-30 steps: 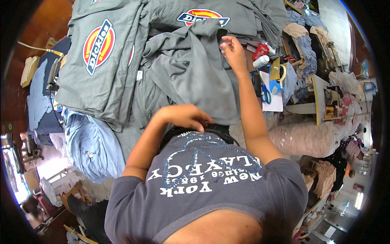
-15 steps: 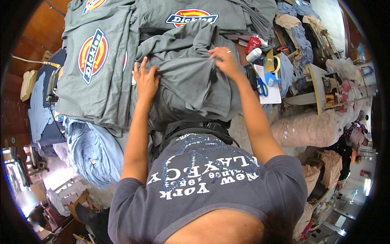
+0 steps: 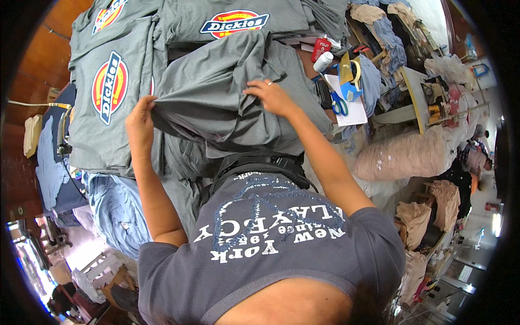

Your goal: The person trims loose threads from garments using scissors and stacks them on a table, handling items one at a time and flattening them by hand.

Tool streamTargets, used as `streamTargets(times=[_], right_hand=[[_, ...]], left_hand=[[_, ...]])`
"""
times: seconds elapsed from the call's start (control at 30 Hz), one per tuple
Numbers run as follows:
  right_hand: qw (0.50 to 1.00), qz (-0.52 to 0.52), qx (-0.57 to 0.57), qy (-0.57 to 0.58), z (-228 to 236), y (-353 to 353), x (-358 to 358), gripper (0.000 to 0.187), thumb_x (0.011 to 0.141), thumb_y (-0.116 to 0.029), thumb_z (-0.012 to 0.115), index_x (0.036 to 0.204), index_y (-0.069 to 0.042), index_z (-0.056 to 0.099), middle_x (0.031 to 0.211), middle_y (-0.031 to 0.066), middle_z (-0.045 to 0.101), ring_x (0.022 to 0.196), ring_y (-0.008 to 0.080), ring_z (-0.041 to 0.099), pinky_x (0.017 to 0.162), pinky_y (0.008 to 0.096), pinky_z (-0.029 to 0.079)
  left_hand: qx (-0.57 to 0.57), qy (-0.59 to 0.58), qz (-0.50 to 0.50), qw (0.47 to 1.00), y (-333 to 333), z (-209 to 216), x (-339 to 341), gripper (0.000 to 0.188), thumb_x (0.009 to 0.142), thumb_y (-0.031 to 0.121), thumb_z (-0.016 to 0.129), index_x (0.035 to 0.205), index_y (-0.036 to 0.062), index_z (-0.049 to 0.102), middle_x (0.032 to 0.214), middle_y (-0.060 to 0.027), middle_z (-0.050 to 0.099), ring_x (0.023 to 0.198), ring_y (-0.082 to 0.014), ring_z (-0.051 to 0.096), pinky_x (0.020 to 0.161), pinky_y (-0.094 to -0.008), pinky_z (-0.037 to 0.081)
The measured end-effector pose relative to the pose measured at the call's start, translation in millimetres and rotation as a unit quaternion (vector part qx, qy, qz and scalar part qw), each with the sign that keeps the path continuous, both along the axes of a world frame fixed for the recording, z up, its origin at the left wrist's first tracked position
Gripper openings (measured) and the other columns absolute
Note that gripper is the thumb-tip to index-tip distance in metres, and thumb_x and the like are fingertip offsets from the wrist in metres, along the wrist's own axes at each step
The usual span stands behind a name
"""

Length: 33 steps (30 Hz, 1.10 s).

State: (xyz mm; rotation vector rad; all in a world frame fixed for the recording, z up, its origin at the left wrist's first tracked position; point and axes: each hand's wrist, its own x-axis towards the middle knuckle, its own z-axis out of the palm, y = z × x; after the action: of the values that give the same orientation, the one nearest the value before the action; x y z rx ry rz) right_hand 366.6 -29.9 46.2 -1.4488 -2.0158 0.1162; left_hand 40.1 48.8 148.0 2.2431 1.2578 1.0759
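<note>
A loose grey T-shirt lies rumpled in front of me on other grey cloth. My left hand is closed on its left edge and pulls it out taut, lifted a little. My right hand, with a ring on one finger, pinches a fold of the same T-shirt near its middle right. Left of the left hand is a pile of grey T-shirts with a large red, yellow and blue printed badge. Another printed grey T-shirt lies just beyond.
To the right lie blue-handled scissors, a white paper sheet, a white bottle, a red packet and a tape roll. A plastic-wrapped bundle sits farther right. Light blue cloth hangs at lower left.
My left hand has gone from resting spread on the T-shirt to gripping its edge and drawing it left. The right hand keeps its pinch. The whole view has shifted slightly.
</note>
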Motion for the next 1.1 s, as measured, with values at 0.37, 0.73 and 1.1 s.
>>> streamTargets(times=[0.37, 0.73, 1.1], right_hand=[[0.949, 0.068, 0.012, 0.308, 124, -66, 109, 0.006, 0.078, -0.001, 0.053, 0.082, -0.003, 0.056, 0.085, 0.0074, 0.060, 0.086, 0.0183, 0.056, 0.077, 0.0294, 0.045], [0.704, -0.068, -0.080, 0.703, 36, -10, 126, 0.023, 0.081, -0.017, 0.057, 0.098, -0.002, 0.053, 0.096, 0.0030, 0.056, 0.092, 0.0125, 0.049, 0.085, 0.0260, 0.036], [0.778, -0.200, -0.345, 0.485, 18, -102, 114, 0.056, 0.069, -0.011, 0.069, 0.118, -0.004, 0.044, 0.091, 0.0019, 0.055, 0.074, 0.0094, 0.050, 0.079, 0.0240, 0.037]], left_hand=[[-0.070, 0.051, -0.320, 0.943, -66, 125, -109, 0.011, 0.077, -0.001, 0.045, 0.079, -0.0025, 0.056, 0.070, -0.0078, 0.056, 0.062, -0.0147, 0.054, 0.059, -0.0249, 0.044], [-0.550, -0.313, -0.076, 0.770, 24, -72, -12, 0.050, 0.079, 0.038, 0.043, 0.113, 0.0015, 0.038, 0.110, -0.0141, 0.042, 0.097, -0.0252, 0.043, 0.083, -0.0372, 0.036], [-0.482, 0.032, -0.044, 0.875, -8, -119, -34, 0.036, 0.074, 0.030, 0.063, 0.092, 0.0009, 0.053, 0.076, -0.0039, 0.055, 0.065, -0.0133, 0.051, 0.058, -0.0243, 0.041]])
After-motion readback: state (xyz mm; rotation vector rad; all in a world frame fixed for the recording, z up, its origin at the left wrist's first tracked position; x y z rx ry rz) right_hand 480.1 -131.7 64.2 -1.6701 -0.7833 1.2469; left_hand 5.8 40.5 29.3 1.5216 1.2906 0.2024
